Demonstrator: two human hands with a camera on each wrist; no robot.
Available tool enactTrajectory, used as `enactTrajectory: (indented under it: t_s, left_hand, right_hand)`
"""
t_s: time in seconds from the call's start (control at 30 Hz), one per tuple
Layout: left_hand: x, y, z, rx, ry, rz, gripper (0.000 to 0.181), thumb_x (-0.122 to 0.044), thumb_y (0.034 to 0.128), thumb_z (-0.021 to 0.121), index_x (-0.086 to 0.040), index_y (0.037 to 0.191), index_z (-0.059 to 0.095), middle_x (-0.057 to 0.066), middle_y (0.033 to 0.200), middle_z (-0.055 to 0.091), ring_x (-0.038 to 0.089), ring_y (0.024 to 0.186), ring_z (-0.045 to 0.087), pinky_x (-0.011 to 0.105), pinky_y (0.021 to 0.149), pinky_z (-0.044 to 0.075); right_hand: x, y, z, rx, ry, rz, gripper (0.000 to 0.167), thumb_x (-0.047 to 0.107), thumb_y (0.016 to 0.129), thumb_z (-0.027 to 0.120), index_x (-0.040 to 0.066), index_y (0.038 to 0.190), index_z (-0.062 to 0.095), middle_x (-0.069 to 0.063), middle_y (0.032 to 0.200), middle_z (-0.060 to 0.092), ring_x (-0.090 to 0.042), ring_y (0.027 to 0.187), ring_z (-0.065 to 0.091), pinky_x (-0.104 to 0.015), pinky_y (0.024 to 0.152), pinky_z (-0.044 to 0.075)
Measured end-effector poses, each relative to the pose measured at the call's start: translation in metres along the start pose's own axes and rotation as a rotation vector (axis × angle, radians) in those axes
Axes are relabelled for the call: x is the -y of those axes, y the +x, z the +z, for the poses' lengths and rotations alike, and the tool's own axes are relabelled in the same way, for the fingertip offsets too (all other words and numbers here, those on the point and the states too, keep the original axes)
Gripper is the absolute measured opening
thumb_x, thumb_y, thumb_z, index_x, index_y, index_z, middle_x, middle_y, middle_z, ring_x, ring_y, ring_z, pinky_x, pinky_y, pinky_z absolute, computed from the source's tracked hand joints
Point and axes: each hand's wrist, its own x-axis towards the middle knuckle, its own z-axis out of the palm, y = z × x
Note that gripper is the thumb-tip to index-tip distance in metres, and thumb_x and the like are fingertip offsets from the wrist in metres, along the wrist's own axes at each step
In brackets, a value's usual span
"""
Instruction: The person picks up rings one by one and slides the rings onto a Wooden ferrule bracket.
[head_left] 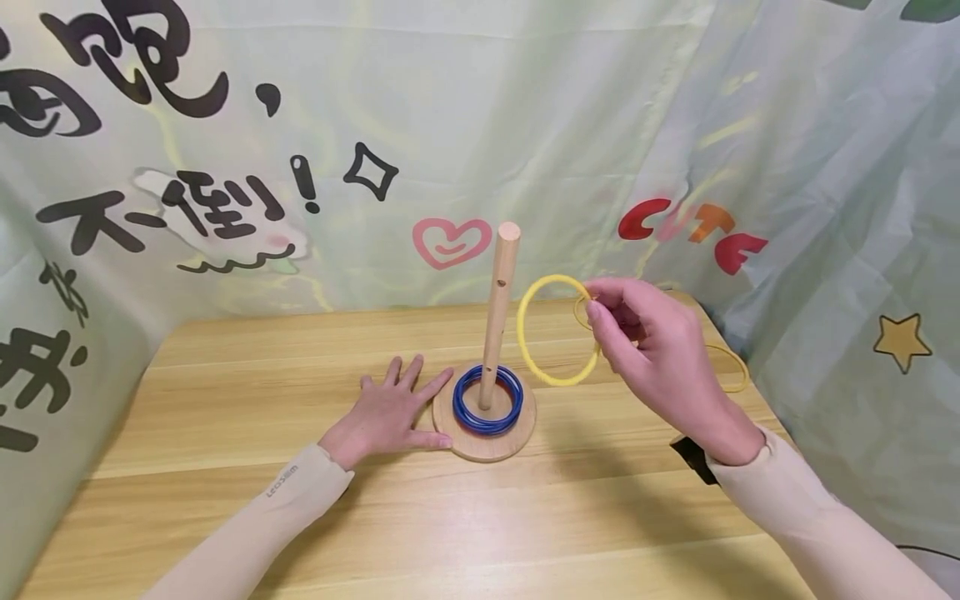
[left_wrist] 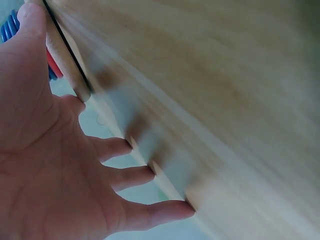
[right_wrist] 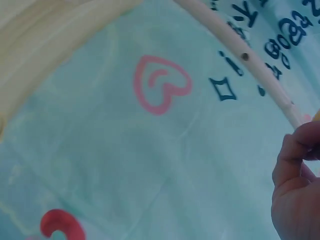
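Observation:
A wooden peg rises from a round wooden base on the table. Several blue rings lie stacked around its foot, and the left wrist view shows a bit of a red ring among them. My left hand is spread on the tabletop, its thumb and forefinger at the base's left edge. To the right of the peg, my right hand pinches a yellow ring between thumb and fingers. This ring hangs upright in the air, apart from the peg.
Another yellow ring lies at the table's right side, partly hidden by my right hand. A thin yellow arc shows behind the held ring. Printed cloth hangs along the back and sides of the wooden table.

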Motion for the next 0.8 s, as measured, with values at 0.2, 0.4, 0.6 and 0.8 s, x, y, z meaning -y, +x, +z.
enactTrajectory:
  t_s: [0.2, 0.4, 0.6, 0.8]
  left_hand:
    - [-0.001, 0.000, 0.000, -0.007, -0.009, 0.003, 0.110, -0.086, 0.0898, 0.063, -0.027, 0.176, 0.028, 0.032, 0.174, 0.024, 0.067, 0.151, 0.028, 0.092, 0.095, 0.036]
    - [0.000, 0.000, 0.001, -0.008, -0.006, -0.002, 0.110, -0.086, 0.0895, 0.063, -0.027, 0.176, 0.028, 0.032, 0.173, 0.025, 0.067, 0.151, 0.028, 0.091, 0.096, 0.036]
    - [0.001, 0.000, 0.000, -0.016, 0.002, 0.004, 0.110, -0.086, 0.0895, 0.064, -0.027, 0.176, 0.029, 0.033, 0.173, 0.026, 0.067, 0.150, 0.029, 0.091, 0.095, 0.036]
    - [0.001, 0.000, 0.001, -0.016, 0.009, 0.006, 0.110, -0.087, 0.0894, 0.063, -0.027, 0.176, 0.029, 0.033, 0.173, 0.026, 0.067, 0.150, 0.030, 0.091, 0.094, 0.037]
  right_hand:
    - [0.012, 0.022, 0.006, -0.078, 0.095, -0.005, 0.027, -0.009, 0.102, 0.069, -0.004, 0.128, 0.072, 0.000, 0.082, 0.063, -0.006, 0.054, 0.052, -0.019, 0.051, 0.046]
    - [0.021, 0.044, 0.013, -0.134, 0.207, 0.135, 0.022, -0.001, 0.106, 0.069, -0.002, 0.127, 0.073, -0.004, 0.085, 0.063, -0.015, 0.052, 0.053, -0.025, 0.049, 0.048]
    - [0.017, 0.055, 0.022, -0.116, 0.280, 0.262, 0.018, 0.005, 0.107, 0.071, 0.002, 0.124, 0.074, -0.006, 0.088, 0.065, -0.021, 0.053, 0.056, -0.026, 0.047, 0.046]
    - [0.005, 0.053, 0.031, -0.039, 0.242, 0.346, 0.016, 0.010, 0.107, 0.072, 0.008, 0.123, 0.076, -0.005, 0.090, 0.065, -0.024, 0.055, 0.060, -0.026, 0.049, 0.047]
